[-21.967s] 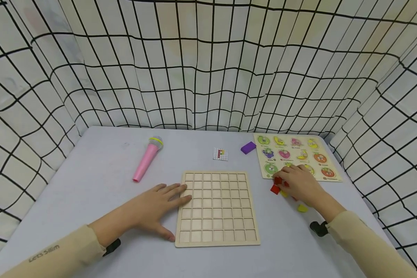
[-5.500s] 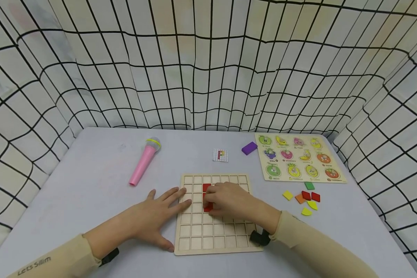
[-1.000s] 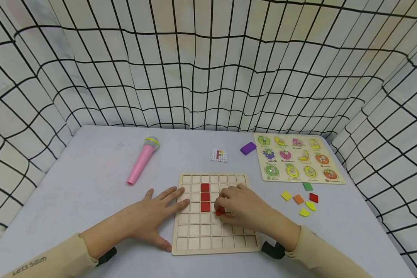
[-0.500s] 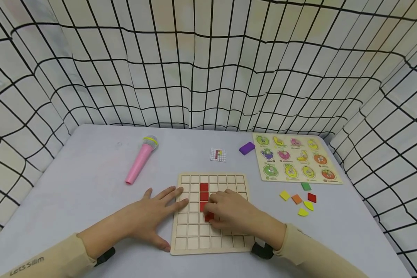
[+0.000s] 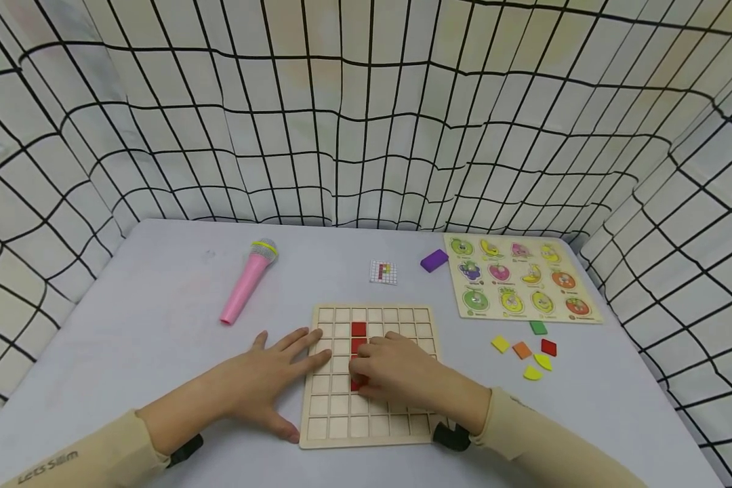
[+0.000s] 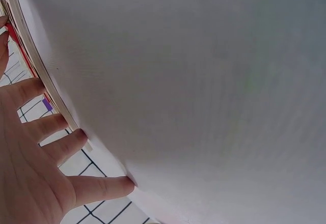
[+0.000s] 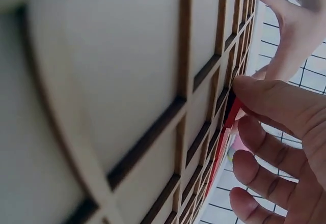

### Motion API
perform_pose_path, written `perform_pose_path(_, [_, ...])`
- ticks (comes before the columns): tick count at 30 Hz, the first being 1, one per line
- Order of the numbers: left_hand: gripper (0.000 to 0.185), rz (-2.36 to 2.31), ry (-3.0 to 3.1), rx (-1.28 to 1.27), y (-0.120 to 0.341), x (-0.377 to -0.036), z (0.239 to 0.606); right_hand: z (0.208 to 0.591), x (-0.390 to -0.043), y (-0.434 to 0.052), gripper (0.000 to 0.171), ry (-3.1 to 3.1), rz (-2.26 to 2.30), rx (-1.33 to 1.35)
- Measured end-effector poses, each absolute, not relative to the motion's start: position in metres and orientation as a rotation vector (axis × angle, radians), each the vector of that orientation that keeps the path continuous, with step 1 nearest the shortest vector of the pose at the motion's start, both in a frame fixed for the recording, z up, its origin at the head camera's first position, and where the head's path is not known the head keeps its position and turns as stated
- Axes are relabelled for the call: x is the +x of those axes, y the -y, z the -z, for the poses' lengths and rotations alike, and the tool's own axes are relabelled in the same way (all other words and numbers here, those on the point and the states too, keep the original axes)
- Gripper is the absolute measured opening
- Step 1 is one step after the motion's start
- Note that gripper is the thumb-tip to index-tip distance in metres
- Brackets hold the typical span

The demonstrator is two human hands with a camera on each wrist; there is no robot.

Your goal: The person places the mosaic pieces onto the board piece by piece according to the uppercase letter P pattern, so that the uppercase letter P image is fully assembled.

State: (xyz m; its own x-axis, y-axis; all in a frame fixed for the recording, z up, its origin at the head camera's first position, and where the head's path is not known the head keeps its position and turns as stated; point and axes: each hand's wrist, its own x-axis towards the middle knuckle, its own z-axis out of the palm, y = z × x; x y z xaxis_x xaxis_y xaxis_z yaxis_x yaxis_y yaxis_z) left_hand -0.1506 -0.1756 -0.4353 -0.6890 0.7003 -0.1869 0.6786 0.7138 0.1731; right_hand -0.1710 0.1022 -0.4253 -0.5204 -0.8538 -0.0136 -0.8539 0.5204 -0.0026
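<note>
A wooden grid board (image 5: 339, 404) lies in front of me in the head view. My left hand (image 5: 256, 379) spreads over its left edge, fingertips on the frame and thumb on the table by the lower corner. My right hand (image 5: 399, 369) pinches a red square tile (image 5: 355, 385) between thumb and fingers, low at the fourth cell down of the third column. That tile (image 7: 233, 111) sits under the thumb tip in the right wrist view. Above it in the column are an upper red tile (image 5: 358, 329) and a second red tile (image 5: 356, 346); the hand covers the third.
Right of the board lie an orange tile (image 5: 522, 350), a red tile (image 5: 549, 347), a green tile (image 5: 538, 328) and several yellow pieces (image 5: 500, 344). Behind are a pattern card (image 5: 383, 272), purple block (image 5: 434, 261), fruit puzzle (image 5: 494, 298) and pink microphone (image 5: 244, 288). Black netting (image 5: 337, 196) surrounds the table.
Over the last second my right hand has carried the red tile left, to the third column. Earlier it was at the loose tiles and the grid held none. My left hand keeps its place.
</note>
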Motion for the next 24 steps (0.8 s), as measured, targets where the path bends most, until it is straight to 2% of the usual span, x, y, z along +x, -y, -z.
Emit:
perform_pose_path(5, [0.12, -0.149, -2.672, 1.095, 0.175, -0.15, 0.434, 0.424, -0.171, -0.106, 0.006, -2.704, 0.032, -1.545])
perform_pose_path(11, [0.121, -0.161, -2.686, 1.108, 0.174, -0.151, 0.434, 0.42, -0.168, -0.123, 0.017, -2.706, 0.046, -1.514])
perform_pose_path(14, [0.121, -0.162, -2.692, 1.112, 0.174, -0.151, 0.435, 0.419, -0.166, -0.138, 0.022, -2.722, 0.077, -1.454])
perform_pose_path(24, [0.121, -0.151, -2.687, 1.109, 0.175, -0.152, 0.436, 0.412, -0.162, -0.213, 0.024, -2.822, 0.219, -1.146])
